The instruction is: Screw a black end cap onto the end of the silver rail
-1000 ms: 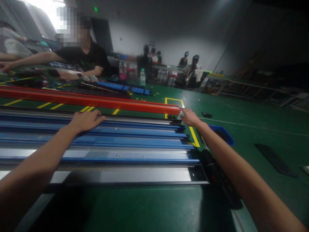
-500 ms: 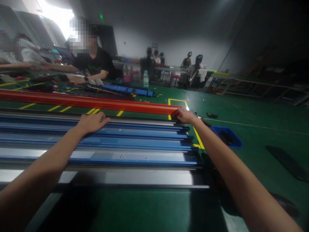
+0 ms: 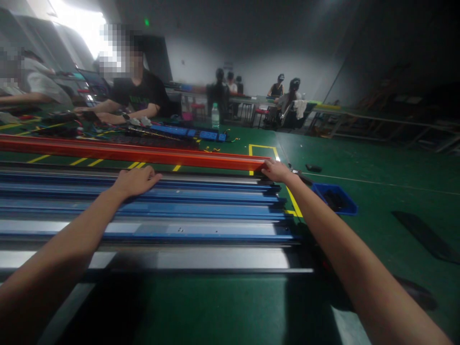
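Observation:
Several long blue and silver metal rails [image 3: 215, 209] lie side by side on the green table [image 3: 215, 306]. My left hand [image 3: 135, 182] rests on the far rails, thumb held apart from the fingers and nothing in its grasp. Beyond them a long red rail [image 3: 161, 155] runs parallel across the table. At its right end is my right hand [image 3: 276, 170], its fingers closed on the rail's tip. Small screws or holes show on a silver rail [image 3: 233, 229] nearer to me.
A blue tray [image 3: 348, 206] with dark parts stands right of the rails. Further back are a bottle [image 3: 215, 117], a blue strip [image 3: 172, 130] and loose wires. A person in a dark shirt [image 3: 140, 93] works across the table, upper left; others sit behind.
The view has shifted slightly. Across the table, the person's hands have drawn back from the left towards the parts in front of them. My hands hold almost the same places.

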Available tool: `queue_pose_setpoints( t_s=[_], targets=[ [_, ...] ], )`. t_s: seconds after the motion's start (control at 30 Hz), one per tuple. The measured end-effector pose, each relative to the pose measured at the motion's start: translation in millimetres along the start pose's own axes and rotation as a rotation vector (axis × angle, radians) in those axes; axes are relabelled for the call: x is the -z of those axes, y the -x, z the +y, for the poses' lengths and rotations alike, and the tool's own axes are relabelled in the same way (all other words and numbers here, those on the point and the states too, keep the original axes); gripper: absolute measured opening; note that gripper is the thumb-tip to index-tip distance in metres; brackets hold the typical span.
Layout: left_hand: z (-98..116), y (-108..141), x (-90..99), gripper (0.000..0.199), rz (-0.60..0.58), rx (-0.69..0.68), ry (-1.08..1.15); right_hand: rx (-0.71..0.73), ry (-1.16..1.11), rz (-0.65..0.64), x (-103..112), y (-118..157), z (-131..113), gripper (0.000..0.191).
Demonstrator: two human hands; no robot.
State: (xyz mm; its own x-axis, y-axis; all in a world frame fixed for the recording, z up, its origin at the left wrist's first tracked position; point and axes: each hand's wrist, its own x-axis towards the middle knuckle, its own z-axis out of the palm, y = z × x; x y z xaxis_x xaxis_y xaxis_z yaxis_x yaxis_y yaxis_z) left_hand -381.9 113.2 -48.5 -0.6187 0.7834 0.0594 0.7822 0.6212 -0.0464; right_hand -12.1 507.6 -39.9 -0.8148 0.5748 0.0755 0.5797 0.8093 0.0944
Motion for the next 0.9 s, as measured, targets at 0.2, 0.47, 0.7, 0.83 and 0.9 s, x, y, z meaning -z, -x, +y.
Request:
queue_pose_setpoints(
  t_s=[0.2, 0.47, 0.7, 0.83, 0.9],
  targets=[
    [0, 1, -1.1, 0.069, 0.009, -0.009, -0.004, 0.005, 0.013, 0.016, 1, 10, -3, 0.047],
    [-2, 0, -1.7, 0.067, 0.001, -0.007, -0.002, -0.020, 0.030, 0.038, 1, 14, -8, 0.046],
    [-2, -1, -2.3, 0.060, 0.000, 0.002, -0.015, -0.037, 0.046, 0.060, 0, 19, -13, 0.045],
    [-2, -1, -2.6, 0.058, 0.012, 0.015, -0.007, -0.042, 0.053, 0.069, -1, 19, -14, 0.045],
    [-1, -1, -2.7, 0.058, 0.020, 0.023, -0.005, -0.045, 0.055, 0.075, -2, 19, -14, 0.045]
  ],
)
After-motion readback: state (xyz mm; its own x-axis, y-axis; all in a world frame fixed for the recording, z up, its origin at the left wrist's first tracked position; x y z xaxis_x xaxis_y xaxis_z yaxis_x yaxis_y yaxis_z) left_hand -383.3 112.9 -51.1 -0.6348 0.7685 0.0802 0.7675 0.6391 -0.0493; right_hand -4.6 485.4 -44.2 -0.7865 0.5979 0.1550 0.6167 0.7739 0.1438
